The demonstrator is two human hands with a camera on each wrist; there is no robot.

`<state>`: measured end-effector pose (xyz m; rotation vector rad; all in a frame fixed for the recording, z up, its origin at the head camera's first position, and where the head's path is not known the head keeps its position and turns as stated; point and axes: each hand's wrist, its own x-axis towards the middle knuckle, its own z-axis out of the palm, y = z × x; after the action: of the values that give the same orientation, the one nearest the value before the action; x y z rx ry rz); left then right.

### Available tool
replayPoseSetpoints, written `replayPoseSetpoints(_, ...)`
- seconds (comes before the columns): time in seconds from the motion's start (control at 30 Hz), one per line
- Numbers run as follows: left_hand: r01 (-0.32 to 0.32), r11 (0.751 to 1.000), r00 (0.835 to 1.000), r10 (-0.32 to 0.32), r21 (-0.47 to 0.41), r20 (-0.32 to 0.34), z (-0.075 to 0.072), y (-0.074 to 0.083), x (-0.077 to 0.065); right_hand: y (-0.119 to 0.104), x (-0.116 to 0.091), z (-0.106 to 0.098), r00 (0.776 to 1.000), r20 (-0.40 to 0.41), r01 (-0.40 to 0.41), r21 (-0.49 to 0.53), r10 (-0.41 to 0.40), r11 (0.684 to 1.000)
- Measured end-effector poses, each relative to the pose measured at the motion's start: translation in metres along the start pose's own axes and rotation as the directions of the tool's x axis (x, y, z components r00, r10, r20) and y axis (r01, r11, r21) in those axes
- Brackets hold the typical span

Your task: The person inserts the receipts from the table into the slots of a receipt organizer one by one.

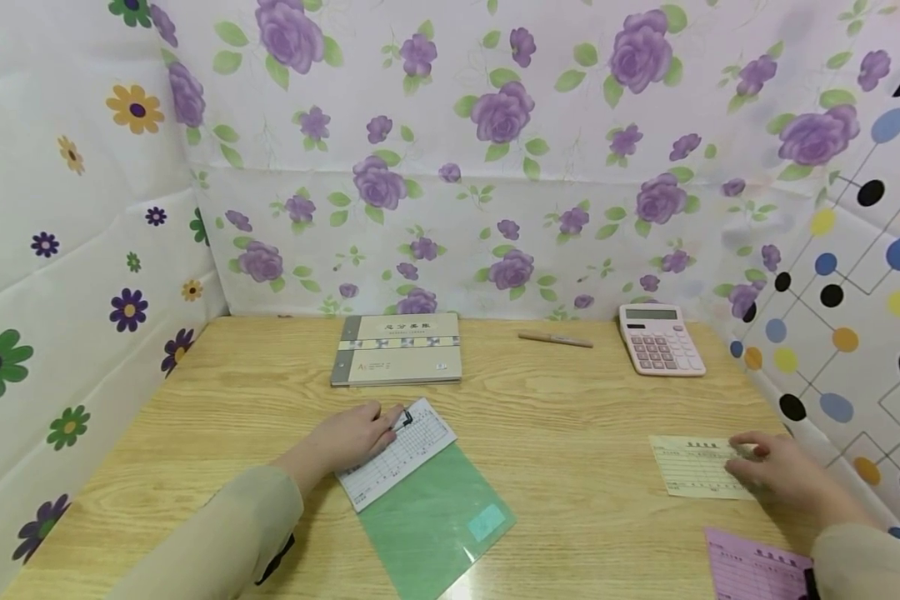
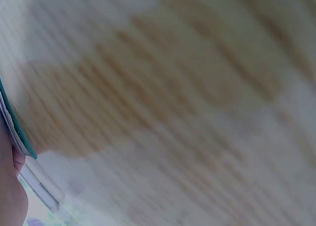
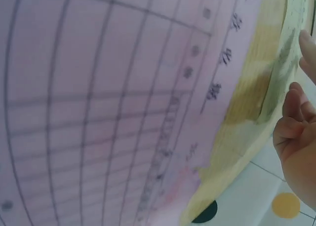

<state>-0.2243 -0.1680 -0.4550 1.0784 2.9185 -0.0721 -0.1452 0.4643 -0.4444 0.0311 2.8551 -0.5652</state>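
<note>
My left hand (image 1: 360,433) grips the left edge of a white printed form (image 1: 401,454), which lies over a green folder (image 1: 435,525). A black binder clip (image 1: 407,419) sits at the form's upper edge, beside the fingertips. In the left wrist view, only the fingers (image 2: 19,159) and the green folder's edge (image 2: 19,132) show at the far left. My right hand (image 1: 780,471) is over the right end of a yellow printed slip (image 1: 693,475), thumb and forefinger apart. Nearer to me, a pink printed slip (image 1: 750,567) is partly hidden by the right sleeve.
At the back of the wooden table (image 1: 555,417) lie a ledger book (image 1: 401,367), a brown pen (image 1: 555,339) and a pink calculator (image 1: 660,342). Patterned cloth walls (image 1: 450,217) close off the back and both sides.
</note>
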Motion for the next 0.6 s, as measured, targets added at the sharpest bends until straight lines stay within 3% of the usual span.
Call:
replayPoseSetpoints(0.3,0.004,1.0,1.0,-0.004,0.016,0.0,0.0,-0.001,0.001,0.01,-0.007,-0.008,0.996,0.021,-0.089,-0.001,0.089,0.996)
replayPoseSetpoints(0.6,0.0,1.0,1.0,0.0,0.016,-0.003,0.001,0.0,0.001,0.02,-0.006,0.003,1.0,-0.016,-0.018,-0.041,0.018,0.999)
